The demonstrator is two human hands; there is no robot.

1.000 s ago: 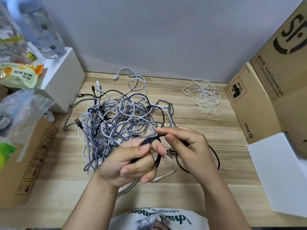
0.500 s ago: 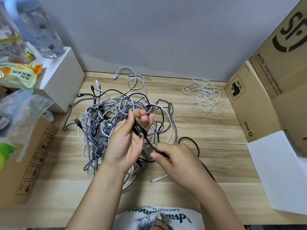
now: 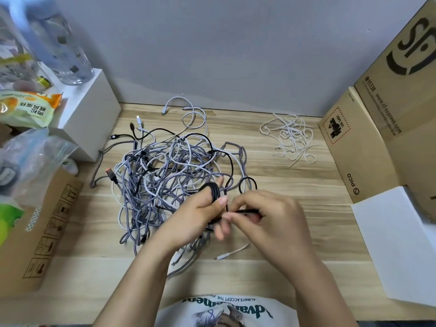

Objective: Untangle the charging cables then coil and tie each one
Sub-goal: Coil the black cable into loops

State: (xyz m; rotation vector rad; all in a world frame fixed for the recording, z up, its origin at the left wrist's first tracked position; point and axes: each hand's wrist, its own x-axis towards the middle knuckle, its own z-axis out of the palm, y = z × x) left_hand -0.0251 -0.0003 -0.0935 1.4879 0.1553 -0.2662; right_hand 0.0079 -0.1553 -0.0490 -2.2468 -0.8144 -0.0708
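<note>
around the left hand [image 3: 200,215] the black charging cable [image 3: 213,191] sits half coiled, its tail pinched in the right hand's [image 3: 266,220] grip. just beyond both grips, the tangled cables [image 3: 169,175] on the worktop [image 3: 295,185] could snag that tail, and the loops might slip off.

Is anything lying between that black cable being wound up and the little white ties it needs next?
Nothing visible. The black cable is wound around the left hand, its end pinched by the right hand. The white ties lie far right, across bare wooden table; the tangled pile sits to the left.
</note>
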